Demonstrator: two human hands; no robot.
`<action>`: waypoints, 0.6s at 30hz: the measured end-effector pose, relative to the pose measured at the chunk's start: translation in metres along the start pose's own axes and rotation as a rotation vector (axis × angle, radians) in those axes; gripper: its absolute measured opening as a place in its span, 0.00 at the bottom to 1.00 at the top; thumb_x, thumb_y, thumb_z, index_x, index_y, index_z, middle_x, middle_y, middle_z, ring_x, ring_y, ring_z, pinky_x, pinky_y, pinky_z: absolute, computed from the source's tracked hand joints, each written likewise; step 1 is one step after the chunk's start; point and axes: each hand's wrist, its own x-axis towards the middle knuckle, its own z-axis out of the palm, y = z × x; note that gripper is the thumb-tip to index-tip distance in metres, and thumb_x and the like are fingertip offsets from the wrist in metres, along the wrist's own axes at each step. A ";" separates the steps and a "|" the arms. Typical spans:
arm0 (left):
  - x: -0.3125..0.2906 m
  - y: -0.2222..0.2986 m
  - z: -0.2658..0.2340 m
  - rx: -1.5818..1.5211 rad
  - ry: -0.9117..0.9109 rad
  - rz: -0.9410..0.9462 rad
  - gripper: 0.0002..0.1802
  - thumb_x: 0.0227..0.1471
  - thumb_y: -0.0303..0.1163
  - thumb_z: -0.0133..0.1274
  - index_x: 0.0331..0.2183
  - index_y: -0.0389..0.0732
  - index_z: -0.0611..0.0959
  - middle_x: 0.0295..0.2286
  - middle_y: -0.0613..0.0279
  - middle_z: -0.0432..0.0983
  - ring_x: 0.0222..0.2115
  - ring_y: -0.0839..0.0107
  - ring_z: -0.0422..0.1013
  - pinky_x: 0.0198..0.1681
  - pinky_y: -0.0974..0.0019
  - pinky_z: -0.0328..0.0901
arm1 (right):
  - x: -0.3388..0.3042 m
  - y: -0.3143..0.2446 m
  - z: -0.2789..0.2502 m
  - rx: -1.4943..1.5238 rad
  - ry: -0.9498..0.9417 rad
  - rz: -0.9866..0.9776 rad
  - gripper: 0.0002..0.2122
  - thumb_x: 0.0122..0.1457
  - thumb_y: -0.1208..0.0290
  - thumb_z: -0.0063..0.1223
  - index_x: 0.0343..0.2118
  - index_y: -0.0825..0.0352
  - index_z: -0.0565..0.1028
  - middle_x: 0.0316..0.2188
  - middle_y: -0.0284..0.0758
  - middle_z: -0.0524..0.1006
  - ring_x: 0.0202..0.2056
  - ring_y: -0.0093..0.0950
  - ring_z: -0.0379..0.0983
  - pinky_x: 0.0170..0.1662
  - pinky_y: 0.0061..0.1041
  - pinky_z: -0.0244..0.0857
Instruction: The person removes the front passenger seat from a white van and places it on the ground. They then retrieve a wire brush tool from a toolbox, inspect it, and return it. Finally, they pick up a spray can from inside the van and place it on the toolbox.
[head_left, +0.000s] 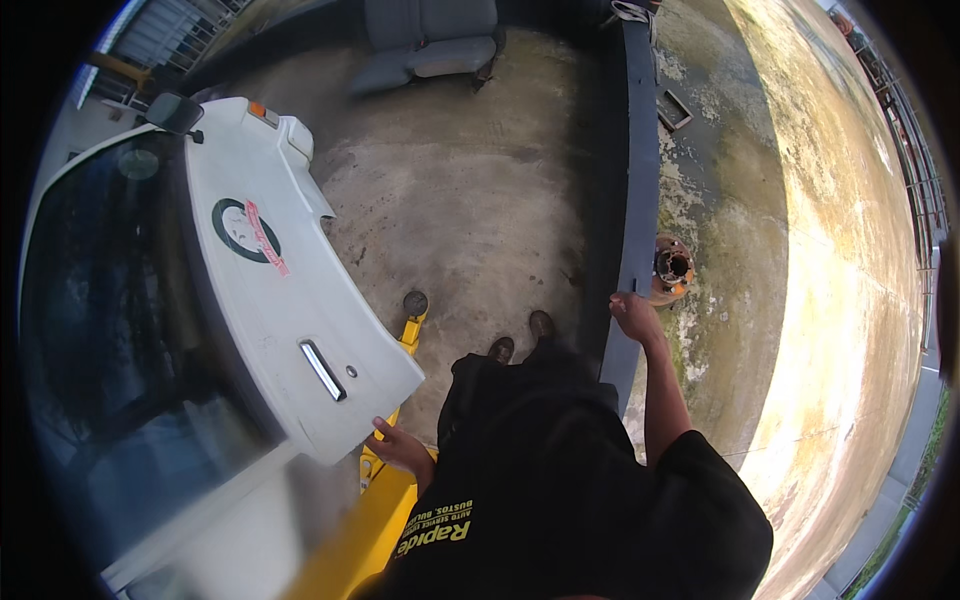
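My left hand (402, 449) is at the lower corner of a white vehicle door (270, 290), its fingertips at the door's edge and slightly apart. The door has a chrome handle (322, 371), a round lock beside it and a dark ring-shaped sticker (246, 231). On the other side, my right hand (637, 318) rests on top of a narrow dark grey ledge (641, 170) with its fingers curled closed. A small dark piece (636, 285) shows just beyond those fingers; whether I hold it I cannot tell.
A yellow lift arm (411, 335) with a round pad reaches under the door. Beyond the ledge sits a rusty hub-like metal part (674, 266), with a small metal frame (675, 109) farther off. A grey vehicle seat (435, 55) stands at the far end of the concrete floor (450, 180).
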 end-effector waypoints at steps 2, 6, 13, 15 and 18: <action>0.004 0.008 0.012 -0.013 0.081 -0.057 0.36 0.71 0.58 0.50 0.55 0.30 0.78 0.35 0.44 0.84 0.36 0.50 0.82 0.40 0.51 0.75 | 0.030 0.008 -0.015 0.001 -0.001 -0.036 0.16 0.66 0.64 0.58 0.52 0.67 0.83 0.44 0.50 0.85 0.47 0.47 0.84 0.52 0.43 0.76; 0.013 0.015 0.027 0.024 0.253 -0.114 0.34 0.70 0.61 0.48 0.50 0.35 0.83 0.36 0.47 0.84 0.34 0.49 0.81 0.40 0.46 0.72 | 0.079 0.013 -0.014 0.013 -0.043 -0.105 0.15 0.66 0.65 0.60 0.51 0.66 0.84 0.43 0.49 0.86 0.47 0.45 0.85 0.51 0.42 0.78; 0.119 -0.022 0.046 0.079 0.508 -0.329 0.27 0.69 0.53 0.57 0.43 0.35 0.86 0.35 0.51 0.84 0.35 0.52 0.79 0.37 0.49 0.71 | 0.184 -0.042 0.002 -0.051 -0.282 -0.188 0.15 0.66 0.65 0.61 0.50 0.67 0.84 0.44 0.47 0.87 0.47 0.43 0.85 0.51 0.39 0.78; 0.162 -0.057 0.046 -0.066 0.598 -0.391 0.27 0.68 0.55 0.56 0.43 0.37 0.86 0.36 0.53 0.85 0.35 0.53 0.79 0.38 0.50 0.71 | 0.222 -0.063 0.014 -0.098 -0.350 -0.240 0.14 0.66 0.67 0.61 0.51 0.68 0.84 0.44 0.47 0.87 0.47 0.42 0.86 0.51 0.38 0.78; 0.245 -0.069 0.017 -0.002 0.658 -0.464 0.30 0.67 0.60 0.56 0.45 0.38 0.87 0.38 0.55 0.86 0.37 0.53 0.81 0.39 0.49 0.72 | 0.266 -0.098 0.035 -0.089 -0.378 -0.269 0.14 0.65 0.68 0.61 0.50 0.68 0.84 0.44 0.47 0.87 0.47 0.41 0.86 0.51 0.37 0.78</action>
